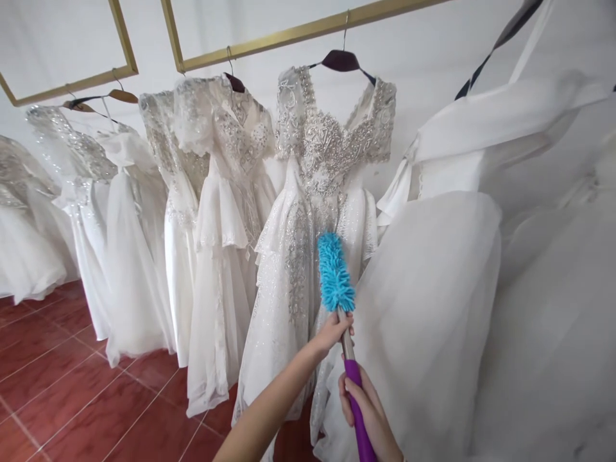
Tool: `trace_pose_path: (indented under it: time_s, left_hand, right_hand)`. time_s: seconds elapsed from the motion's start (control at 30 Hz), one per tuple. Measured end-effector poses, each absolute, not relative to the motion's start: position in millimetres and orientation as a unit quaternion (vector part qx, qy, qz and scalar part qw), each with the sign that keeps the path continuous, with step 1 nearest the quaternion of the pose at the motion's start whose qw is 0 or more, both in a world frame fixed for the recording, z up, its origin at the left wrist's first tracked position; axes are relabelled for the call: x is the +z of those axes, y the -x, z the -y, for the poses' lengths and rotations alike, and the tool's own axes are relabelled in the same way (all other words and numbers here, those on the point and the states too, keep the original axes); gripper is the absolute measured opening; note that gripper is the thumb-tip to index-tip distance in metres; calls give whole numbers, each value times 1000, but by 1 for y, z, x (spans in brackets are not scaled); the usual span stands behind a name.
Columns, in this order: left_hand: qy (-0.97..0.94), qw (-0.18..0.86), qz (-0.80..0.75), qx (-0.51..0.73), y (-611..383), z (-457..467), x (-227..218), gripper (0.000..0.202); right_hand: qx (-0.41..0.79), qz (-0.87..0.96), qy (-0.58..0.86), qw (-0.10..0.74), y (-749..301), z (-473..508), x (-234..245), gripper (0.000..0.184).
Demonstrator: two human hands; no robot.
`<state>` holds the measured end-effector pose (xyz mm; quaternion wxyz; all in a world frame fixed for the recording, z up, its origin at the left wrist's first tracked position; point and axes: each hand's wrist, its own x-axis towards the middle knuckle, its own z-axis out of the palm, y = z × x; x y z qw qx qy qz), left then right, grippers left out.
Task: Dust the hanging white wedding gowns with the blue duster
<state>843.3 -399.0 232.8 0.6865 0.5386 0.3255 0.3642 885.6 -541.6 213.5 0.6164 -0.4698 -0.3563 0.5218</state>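
A duster (335, 273) with a fluffy blue head, a metal shaft and a purple handle points up and away from me. My left hand (333, 331) is closed around the shaft just below the blue head. Lower down, my right hand (368, 404) grips the purple handle. The blue head is in front of the skirt of a white beaded gown (327, 154), near its waist; whether it touches the fabric I cannot tell. That gown hangs from a dark hanger (341, 61) and has short, sparkling sleeves.
Several white gowns hang to the left, among them a puff-sleeved one (238, 138). A plain off-shoulder gown (433, 308) hangs close on the right. Gold frame rails (289, 33) on the white wall carry hangers. The floor is red tile (96, 398).
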Motion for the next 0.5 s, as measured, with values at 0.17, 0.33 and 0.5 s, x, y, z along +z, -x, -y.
trace_pose_path:
  time_s: [0.17, 0.33, 0.5]
  left_hand:
    - [-545, 677, -329, 368, -849, 400, 243, 35]
    - [-563, 669, -311, 372, -850, 400, 238, 44]
    - [-542, 688, -327, 355, -836, 388, 201, 48]
  right_hand:
    - [499, 376, 488, 610, -893, 547, 223, 26]
    - [503, 382, 459, 625, -892, 541, 209, 31]
    - [522, 344, 498, 601, -874, 526, 176, 46]
